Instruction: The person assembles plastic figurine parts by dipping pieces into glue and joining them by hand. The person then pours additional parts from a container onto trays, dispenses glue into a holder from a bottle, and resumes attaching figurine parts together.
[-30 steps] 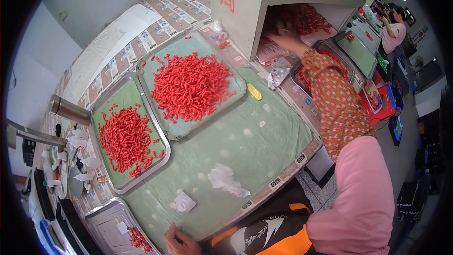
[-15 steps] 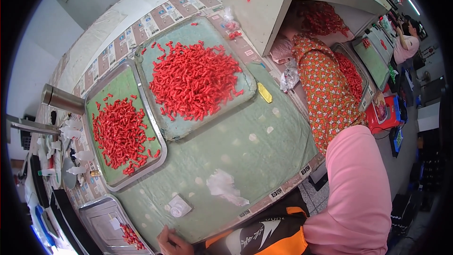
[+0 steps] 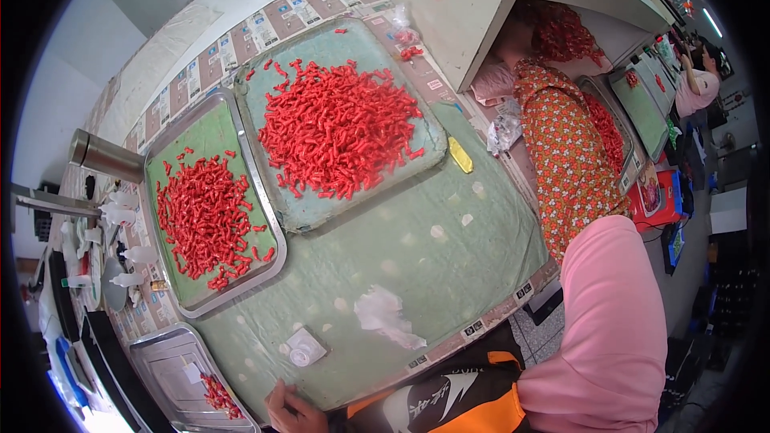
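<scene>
My right arm, in a flowered sleeve cover [image 3: 565, 156], stretches into the open front of a pale cabinet [image 3: 457, 24]. My right hand [image 3: 516, 40] is in shadow inside it, near a heap of red pieces [image 3: 565, 36]; its fingers are too dim to make out. At the lower edge, my left hand [image 3: 293, 410] rests by the table's near edge, fingers apart and loosely bent, holding nothing. Closest to it on the green cloth [image 3: 417, 273] lies a small white round item on a square base [image 3: 305, 348]. A crumpled white sheet [image 3: 387, 317] is farther right.
A pale blue-green tray [image 3: 313, 216] bears a large heap of small red twisted pieces [image 3: 341, 128]. Left of it, a metal-rimmed tray [image 3: 277, 261] holds more. A smaller metal tray [image 3: 164, 361], a steel cylinder [image 3: 108, 156] and a yellow packet [image 3: 461, 155] are also around. A co-worker [image 3: 698, 84] is far right.
The whole view has shifted slightly, so the trays and cabinet sit a little farther right. A bit of my right hand shows more beyond the sleeve. My left hand stays about where it was.
</scene>
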`<action>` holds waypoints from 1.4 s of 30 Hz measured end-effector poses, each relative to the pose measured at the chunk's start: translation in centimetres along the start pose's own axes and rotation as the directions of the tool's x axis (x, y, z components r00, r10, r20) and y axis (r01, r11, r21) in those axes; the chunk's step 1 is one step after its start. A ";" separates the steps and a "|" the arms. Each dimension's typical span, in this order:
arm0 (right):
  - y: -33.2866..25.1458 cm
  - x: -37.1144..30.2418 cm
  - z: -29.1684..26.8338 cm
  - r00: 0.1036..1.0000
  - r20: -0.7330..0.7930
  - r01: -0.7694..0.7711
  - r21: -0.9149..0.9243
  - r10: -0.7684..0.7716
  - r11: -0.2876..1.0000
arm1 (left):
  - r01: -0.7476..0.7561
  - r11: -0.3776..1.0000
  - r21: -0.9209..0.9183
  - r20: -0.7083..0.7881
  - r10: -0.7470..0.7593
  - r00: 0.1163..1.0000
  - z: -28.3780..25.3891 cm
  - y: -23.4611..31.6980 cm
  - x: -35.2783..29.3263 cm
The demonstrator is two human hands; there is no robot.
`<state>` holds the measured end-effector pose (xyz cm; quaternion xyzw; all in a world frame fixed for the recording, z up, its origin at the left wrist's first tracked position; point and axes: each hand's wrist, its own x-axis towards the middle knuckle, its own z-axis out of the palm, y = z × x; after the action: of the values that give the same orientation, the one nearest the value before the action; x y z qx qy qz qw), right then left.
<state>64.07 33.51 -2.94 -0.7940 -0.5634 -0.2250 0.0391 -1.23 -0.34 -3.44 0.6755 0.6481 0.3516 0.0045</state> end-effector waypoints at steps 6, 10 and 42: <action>-0.6 0.2 -1.7 0.990 0.117 -0.088 0.037 0.083 0.995 | -0.005 1.000 -0.005 0.006 0.005 1.000 0.0 0.0 0.0; 1.7 1.2 0.5 0.987 0.070 -0.150 0.071 0.145 0.986 | -0.009 1.000 -0.030 -0.002 0.009 1.000 0.0 -0.1 0.1; -0.3 -1.1 0.5 0.988 0.067 0.145 -0.160 -0.136 0.976 | -0.004 0.999 -0.044 0.047 0.006 0.999 0.1 0.5 0.8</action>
<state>63.67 32.77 -3.86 -0.7587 -0.5985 -0.2507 -0.0582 -0.80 0.30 -2.89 0.6851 0.6383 0.3495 0.0336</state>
